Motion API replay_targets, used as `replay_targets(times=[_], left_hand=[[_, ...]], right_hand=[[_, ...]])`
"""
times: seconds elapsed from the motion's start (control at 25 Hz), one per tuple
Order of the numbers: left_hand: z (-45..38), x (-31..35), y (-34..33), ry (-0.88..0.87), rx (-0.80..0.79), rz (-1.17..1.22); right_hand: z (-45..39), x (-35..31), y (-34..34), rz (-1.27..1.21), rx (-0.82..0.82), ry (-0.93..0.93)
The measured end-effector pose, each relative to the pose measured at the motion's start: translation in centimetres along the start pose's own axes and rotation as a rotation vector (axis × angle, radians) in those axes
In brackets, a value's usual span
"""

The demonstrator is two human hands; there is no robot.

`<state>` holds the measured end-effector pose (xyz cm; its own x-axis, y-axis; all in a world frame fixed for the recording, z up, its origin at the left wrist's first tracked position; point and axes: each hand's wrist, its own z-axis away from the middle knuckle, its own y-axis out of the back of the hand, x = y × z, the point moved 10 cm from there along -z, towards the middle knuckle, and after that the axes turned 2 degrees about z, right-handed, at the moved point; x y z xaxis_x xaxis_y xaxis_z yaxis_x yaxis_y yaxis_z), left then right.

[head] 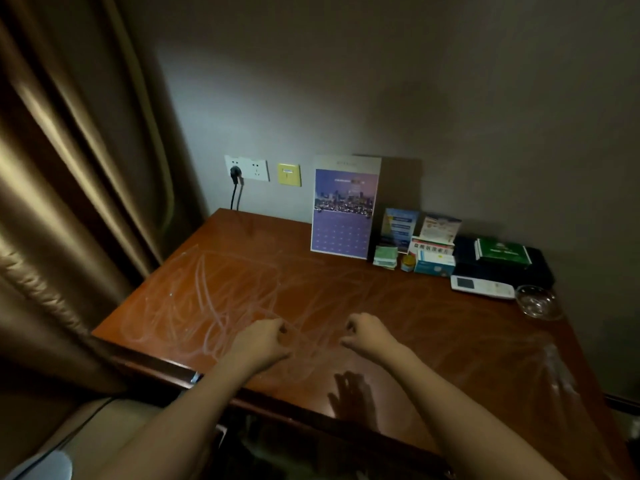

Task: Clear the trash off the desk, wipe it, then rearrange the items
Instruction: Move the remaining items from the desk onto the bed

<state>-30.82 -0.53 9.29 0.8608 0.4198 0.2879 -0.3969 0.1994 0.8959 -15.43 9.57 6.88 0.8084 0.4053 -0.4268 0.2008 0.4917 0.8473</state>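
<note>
Both hands are hovering over the streaked worktop (214, 292), left hand (263, 341) and right hand (369, 336) loosely clenched, gripping nothing. Calendar (343, 209), boxes (433, 254), remote (481, 287) and glass dish (536, 301) are sitting grouped at 1–2 o'clock, likely keeping the wiped middle free.

box (433, 257) print unreadable, curtain (62, 168) cropped

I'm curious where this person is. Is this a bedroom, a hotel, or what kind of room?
Probably a hotel room or bedroom, though I can't be sure. A wooden desk stands in a corner beside a heavy curtain, with a calendar leaning on the wall and a remote control and small boxes along the back.
</note>
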Motion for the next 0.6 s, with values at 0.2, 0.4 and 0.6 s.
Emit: replay_targets(times=[0.2, 0.4, 0.6], left_hand=[[-8.1, -1.3, 4.7, 0.069, 0.068, 0.053], [-15.8, -0.8, 4.1, 0.057, -0.028, 0.121], [-25.1, 2.0, 5.9, -0.044, -0.020, 0.255]], right_hand=[[-7.7, 1.4, 3.2, -0.109, 0.034, -0.040], [-12.7, 5.0, 3.5, -0.237, -0.006, -0.190], [-16.1, 7.1, 6.8, -0.238, 0.075, -0.294]])
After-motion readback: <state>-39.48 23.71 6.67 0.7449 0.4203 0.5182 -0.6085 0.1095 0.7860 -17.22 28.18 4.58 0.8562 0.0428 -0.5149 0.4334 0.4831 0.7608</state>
